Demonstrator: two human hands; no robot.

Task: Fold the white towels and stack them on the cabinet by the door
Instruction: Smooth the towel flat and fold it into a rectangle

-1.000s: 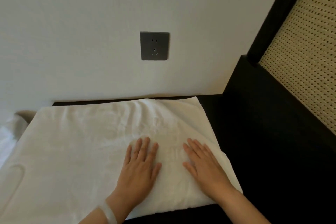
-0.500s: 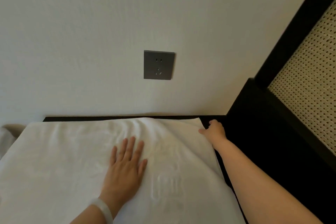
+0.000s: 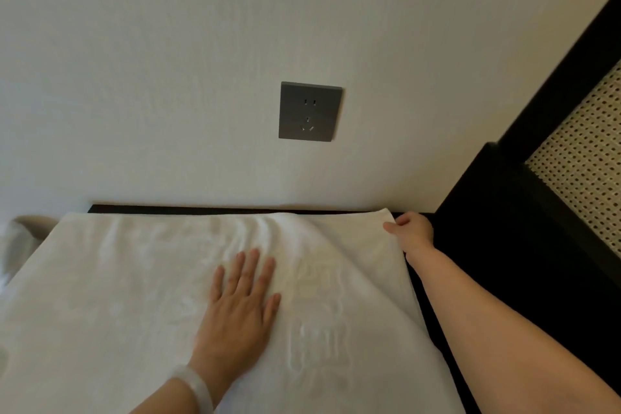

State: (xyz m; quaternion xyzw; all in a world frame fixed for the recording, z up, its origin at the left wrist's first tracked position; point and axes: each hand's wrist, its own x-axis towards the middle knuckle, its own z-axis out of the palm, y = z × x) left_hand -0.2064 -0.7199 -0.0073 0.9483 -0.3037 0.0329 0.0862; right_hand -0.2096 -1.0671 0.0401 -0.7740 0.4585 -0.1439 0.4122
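Observation:
A white towel (image 3: 141, 286) lies spread flat over the black cabinet top (image 3: 447, 316), reaching almost to the wall. My left hand (image 3: 240, 302) presses flat on the towel's middle, fingers straight and spread, a pale bangle on the wrist. My right hand (image 3: 411, 232) is stretched to the towel's far right corner, fingers curled round the corner's edge. A woven pattern shows in the cloth just right of my left hand.
A grey wall socket (image 3: 309, 111) sits on the white wall above the cabinet. A black frame with a cane-weave panel (image 3: 584, 185) rises at the right. More white cloth (image 3: 13, 245) shows at the far left edge.
My right hand left the towel's middle and reached out to its far right corner, where it now grips the edge. My left hand stayed flat on the towel. The view tilted up.

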